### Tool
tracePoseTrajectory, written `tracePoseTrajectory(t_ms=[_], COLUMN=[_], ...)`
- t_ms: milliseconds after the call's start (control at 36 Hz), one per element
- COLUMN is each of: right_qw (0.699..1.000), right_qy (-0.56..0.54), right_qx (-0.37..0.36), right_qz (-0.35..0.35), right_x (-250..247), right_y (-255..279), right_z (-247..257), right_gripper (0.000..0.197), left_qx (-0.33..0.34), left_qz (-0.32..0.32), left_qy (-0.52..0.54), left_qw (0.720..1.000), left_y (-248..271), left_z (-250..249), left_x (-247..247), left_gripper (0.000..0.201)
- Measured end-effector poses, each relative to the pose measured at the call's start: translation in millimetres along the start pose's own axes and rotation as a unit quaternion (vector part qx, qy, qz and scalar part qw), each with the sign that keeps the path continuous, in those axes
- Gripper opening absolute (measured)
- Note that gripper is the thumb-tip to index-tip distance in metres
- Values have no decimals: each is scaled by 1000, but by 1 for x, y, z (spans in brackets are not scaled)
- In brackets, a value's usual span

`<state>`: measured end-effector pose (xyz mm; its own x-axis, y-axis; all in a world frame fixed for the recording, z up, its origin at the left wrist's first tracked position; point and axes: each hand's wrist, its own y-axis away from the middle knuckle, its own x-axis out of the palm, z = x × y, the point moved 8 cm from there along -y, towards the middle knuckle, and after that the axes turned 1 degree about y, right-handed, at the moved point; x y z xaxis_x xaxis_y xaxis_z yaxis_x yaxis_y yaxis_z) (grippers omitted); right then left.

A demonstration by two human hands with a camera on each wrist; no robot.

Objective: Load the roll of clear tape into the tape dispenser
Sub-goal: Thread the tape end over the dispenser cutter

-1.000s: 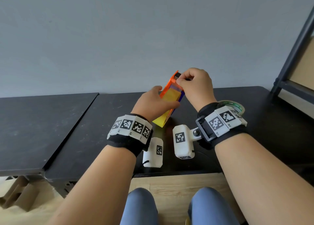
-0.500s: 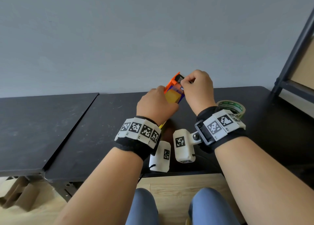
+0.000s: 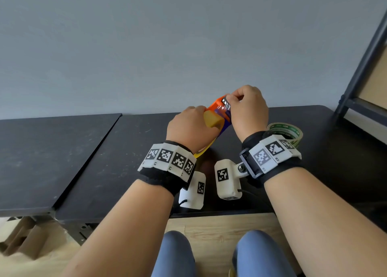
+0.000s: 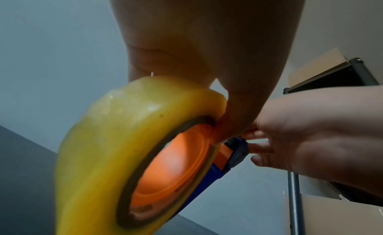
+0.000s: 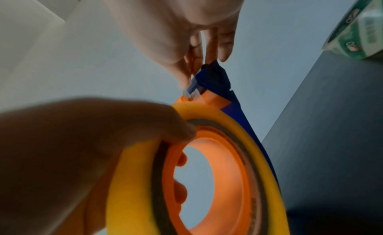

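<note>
Seen from below, the left hand (image 4: 199, 46) grips a yellowish roll of tape (image 4: 107, 140) at its upper edge, the thumb pressed against the side of the roll by its dark core ring. The roll is seated around the orange hub of the tape dispenser (image 4: 176, 169), whose blue body shows just beyond. The right hand (image 4: 315, 140) enters from the right, its fingers (image 4: 261, 148) curled at the dispenser's dark front end; a metal shelf frame (image 4: 296, 205) stands behind.
</note>
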<state>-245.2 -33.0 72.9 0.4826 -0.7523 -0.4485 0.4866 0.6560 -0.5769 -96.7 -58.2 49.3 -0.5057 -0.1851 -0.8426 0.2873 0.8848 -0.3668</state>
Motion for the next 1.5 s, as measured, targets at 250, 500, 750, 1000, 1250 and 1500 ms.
tracePoseTrajectory(t_ms=[250, 500, 750, 1000, 1250, 1500], right_qw=[1000, 997, 990, 969, 948, 926], right_qy=[-18, -68, -119, -207, -284, -324], right_qx=[8, 32, 65, 127, 138, 191], right_qz=[2, -2, -31, -48, -30, 14], right_x=[-1, -2, -7, -4, -5, 4], right_y=[-1, -1, -4, -3, -7, -1], right_z=[1, -5, -14, -28, -21, -30], right_gripper=[19, 17, 17, 8, 8, 19], left_qx=[0, -5, -1, -13, -34, -45], left_qz=[-2, -17, -16, -2, 6, 42], left_qy=[-14, -25, -5, 30, 88, 154], left_qw=[1000, 1000, 1000, 999, 996, 986], left_y=[-1, -3, -4, -8, -10, -11], left_z=[1, 2, 6, 15, 26, 32], left_x=[-1, -5, -7, -8, -1, -2], left_gripper=[51, 49, 50, 50, 49, 50])
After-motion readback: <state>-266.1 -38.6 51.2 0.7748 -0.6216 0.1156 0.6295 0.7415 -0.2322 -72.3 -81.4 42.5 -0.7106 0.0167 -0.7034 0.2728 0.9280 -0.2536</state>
